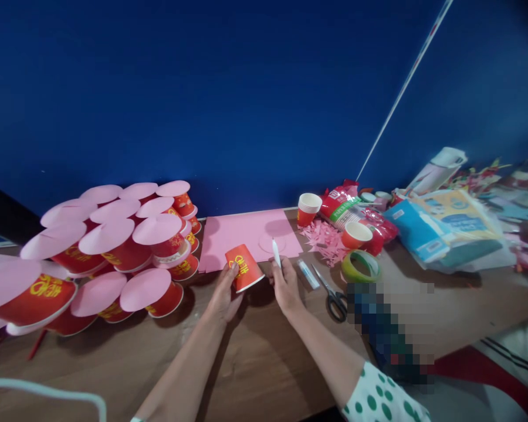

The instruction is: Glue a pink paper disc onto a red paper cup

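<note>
gripping a red paper cup by its side, the left hand has fingers and thumb closed on it at the front edge of the pink paper; the cup leans, its white rim low and to the right. the right hand pinches a white pen in bent fingers, its tip near a faint circle towards the paper's right edge; whether it touches, i cannot tell. too hard a squeeze could dent the thin cup and pull its rim out of round. a slack wrist might streak the paper, which looks loose near the table's back edge and could skew if nudged. along the left end, inverted cups stand in tiers with pink paper discs between; a knock might topple them. the scissors lie where the spotted sleeve might snag them.
</note>
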`<state>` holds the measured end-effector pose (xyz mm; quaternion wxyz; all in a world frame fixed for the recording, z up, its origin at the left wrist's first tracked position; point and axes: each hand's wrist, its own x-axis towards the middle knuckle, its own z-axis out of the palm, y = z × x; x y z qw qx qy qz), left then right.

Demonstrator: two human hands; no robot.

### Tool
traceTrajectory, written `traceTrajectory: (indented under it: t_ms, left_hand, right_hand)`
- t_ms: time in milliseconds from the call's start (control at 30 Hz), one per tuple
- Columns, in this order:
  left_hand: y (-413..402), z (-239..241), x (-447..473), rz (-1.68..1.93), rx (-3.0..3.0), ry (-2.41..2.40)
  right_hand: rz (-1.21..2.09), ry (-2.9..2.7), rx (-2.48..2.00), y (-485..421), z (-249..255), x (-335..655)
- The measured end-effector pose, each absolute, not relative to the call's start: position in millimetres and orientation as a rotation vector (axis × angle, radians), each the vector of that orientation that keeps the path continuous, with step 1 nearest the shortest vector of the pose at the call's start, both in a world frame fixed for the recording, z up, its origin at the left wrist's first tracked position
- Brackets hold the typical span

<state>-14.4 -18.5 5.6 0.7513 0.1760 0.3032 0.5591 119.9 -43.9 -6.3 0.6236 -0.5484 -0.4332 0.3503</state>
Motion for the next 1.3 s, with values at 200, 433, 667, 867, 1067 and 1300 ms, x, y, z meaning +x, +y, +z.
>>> traceTrajectory:
  t_ms: [200, 433, 667, 867, 1067, 1300]
  left_hand:
    - [-18, 7, -12, 1.25, 0.404, 0.654]
    - [-14, 11, -11, 1.262, 0.377, 0.62]
    - [-17, 13, -13, 1.243, 0.483, 0.675]
    - [-15, 10, -14, 1.31, 0.467, 0.656]
    - [-12, 11, -14, 1.245, 0.424, 0.62]
    - [-15, 12, -12, 1.19, 0.515, 0.607]
  right_hand:
    - [0.812, -1.027, -1.26, -46, -3, 120]
    - [0.835, -1.05, -1.245, -46, -4, 119]
    - [0.992, -1.125, -1.096, -54, -2, 114]
    - [0.811, -0.985, -1.145, -54, 0, 117]
    - [0.864, -1.018, -1.131, -50, -3, 117]
    - [0.91, -1.177, -1.092, -58, 1, 110]
